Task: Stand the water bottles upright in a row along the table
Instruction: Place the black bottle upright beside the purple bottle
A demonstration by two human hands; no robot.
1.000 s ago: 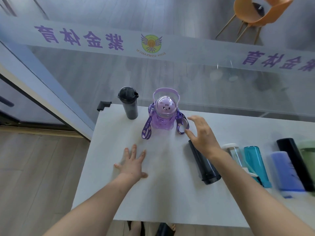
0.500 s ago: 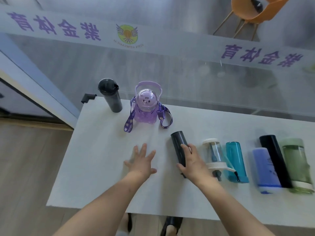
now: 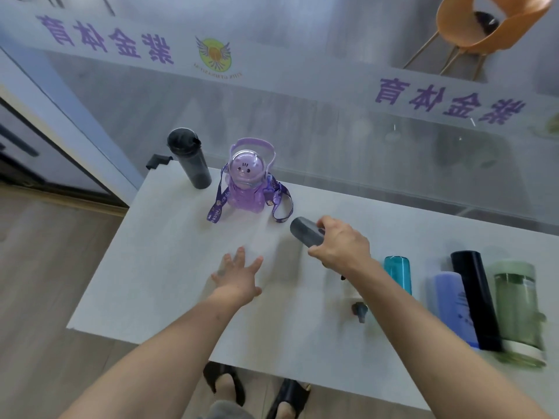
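head: right hand (image 3: pixel 340 244) grip closed round dark bottle (image 3: pixel 304 234), lifted.

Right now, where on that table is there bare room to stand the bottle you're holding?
Bare white table lies right of the purple cartoon bottle, along the back edge towards the glass. Another patch lies around the flat left hand. The right end is crowded: teal, lilac, black and green bottles lie side by side.

clear bottle (image 3: pixel 352 293) mostly behind forearm (image 3: pixel 423 316)

Orange chair (image 3: pixel 484 28) behind lettered glass (image 3: pixel 332 122)
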